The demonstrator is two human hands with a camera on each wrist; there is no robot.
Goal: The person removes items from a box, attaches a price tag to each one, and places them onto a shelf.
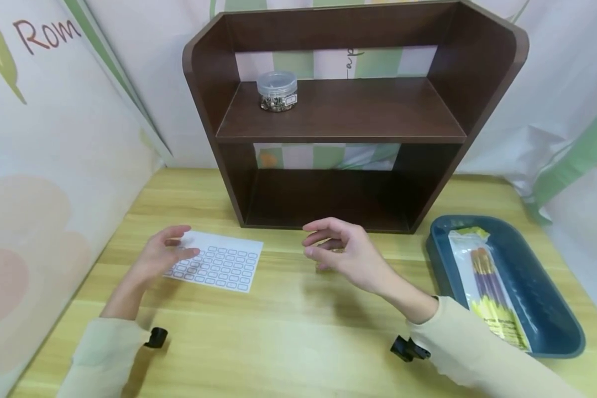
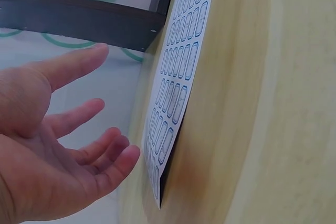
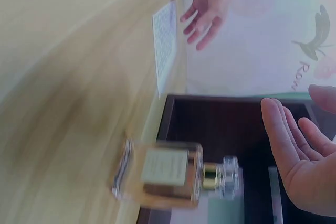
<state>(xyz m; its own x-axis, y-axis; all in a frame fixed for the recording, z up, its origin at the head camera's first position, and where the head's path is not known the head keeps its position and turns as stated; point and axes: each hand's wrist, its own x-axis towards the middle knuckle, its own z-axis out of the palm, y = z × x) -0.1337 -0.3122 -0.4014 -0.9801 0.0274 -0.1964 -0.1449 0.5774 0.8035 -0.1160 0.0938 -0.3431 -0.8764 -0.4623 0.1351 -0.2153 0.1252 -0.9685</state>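
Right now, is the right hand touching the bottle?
Apart: the right wrist view shows a clear gap between the right hand and the bottle.

Long cream sleeves (image 1: 101,354), small black wrist-worn devices (image 1: 156,337), bare left hand (image 1: 160,254), bare right hand (image 1: 353,255)

Left hand (image 1: 160,255): relaxed, fingers slightly bent and spread, thumb standing apart from them.
Right hand (image 1: 350,251): relaxed, fingers gently bent, pointing leftward in the head view.
Forearms: both reaching forward and angled inward, the hands well apart.
Sleeves (image 1: 477,342): pale cream, ending behind the wrists (image 1: 409,298), which are bare.
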